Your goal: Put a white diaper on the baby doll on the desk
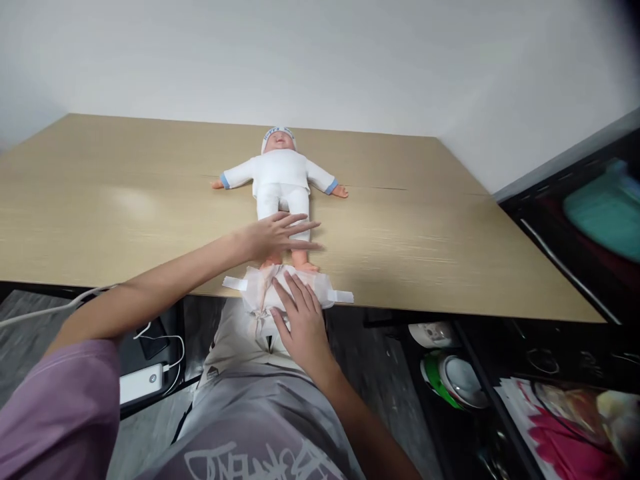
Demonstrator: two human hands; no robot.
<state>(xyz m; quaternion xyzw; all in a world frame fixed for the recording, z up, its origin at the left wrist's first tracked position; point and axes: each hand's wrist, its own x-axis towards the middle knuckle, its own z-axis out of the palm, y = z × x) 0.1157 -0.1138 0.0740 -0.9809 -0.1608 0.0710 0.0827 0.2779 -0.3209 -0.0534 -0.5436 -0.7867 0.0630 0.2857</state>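
Observation:
A baby doll (280,175) in white clothes and a cap lies on its back on the wooden table (125,200), feet towards me. My left hand (274,237) rests flat across the doll's lower legs, fingers stretched out. A white diaper (260,283) with side tabs lies at the table's near edge, just below the doll's feet. On the diaper lies my right hand (299,313), fingers spread, pressing it down.
A white wall stands behind the table. Under the table at left lie a white power bank (141,383) and cables. At right, dark shelves (575,220) hold bowls (453,377), a teal item and colourful packets.

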